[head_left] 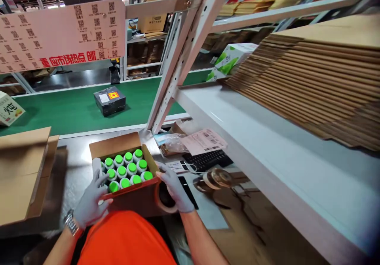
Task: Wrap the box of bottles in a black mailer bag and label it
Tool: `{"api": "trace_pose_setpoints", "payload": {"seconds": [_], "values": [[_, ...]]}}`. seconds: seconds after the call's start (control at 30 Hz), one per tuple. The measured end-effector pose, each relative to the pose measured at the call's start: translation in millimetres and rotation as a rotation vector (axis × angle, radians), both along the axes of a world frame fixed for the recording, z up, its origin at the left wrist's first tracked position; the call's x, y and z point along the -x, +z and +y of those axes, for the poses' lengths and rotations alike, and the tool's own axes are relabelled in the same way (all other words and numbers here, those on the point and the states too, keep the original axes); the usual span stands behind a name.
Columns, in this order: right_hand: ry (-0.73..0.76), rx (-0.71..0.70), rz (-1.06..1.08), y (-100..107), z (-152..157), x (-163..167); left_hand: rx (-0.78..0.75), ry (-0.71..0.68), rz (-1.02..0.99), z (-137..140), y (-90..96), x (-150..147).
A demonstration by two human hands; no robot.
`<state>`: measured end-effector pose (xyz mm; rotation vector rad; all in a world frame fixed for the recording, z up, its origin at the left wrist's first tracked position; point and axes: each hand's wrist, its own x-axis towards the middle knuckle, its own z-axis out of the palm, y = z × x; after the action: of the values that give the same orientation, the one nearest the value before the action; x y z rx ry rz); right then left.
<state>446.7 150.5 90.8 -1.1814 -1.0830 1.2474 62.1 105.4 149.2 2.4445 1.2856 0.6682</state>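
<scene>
So the open carton (130,186) full of green-capped bottles (127,169) sits on the bench (74,166) right in front of me, pulled up against my belly, probably so it can't slide around. My left hand (90,199) is curled over the near left corner, fingers closed onto the rim beside the bottles, which pins that side down. My right hand (175,188) is pressed on the near right corner, and its grip is wrapped around a roll of packing tape (164,201) held flat against the box wall. The bottles stand upright in tight rows between my two hands.

Just past my right hand there's a keyboard (206,159), some shipping papers (203,140) and a tape dispenser (212,178). Beyond the carton, a black parcel (109,100) rides the green conveyor (59,108). Flat cardboard (311,75) is stacked on the shelf off to the right.
</scene>
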Motion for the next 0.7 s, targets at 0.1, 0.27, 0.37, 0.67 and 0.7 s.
{"api": "trace_pose_setpoints", "payload": {"seconds": [0.1,0.27,0.37,0.67,0.7], "values": [[0.05,0.01,-0.024,12,-4,-2,-0.004,-0.094,0.07,13,10.3,-8],[-0.008,0.004,-0.084,21,-18,4,-0.18,-0.052,0.071,14,27.9,12],[0.068,0.027,-0.191,29,-17,5,-0.254,0.035,0.029,2,17.2,32],[0.305,0.122,-0.377,34,-6,-2,-0.286,0.122,-0.013,-13,-5.9,43],[0.299,0.1,-0.377,34,-5,-2,-0.289,0.126,-0.012,-13,-4.3,42]]}}
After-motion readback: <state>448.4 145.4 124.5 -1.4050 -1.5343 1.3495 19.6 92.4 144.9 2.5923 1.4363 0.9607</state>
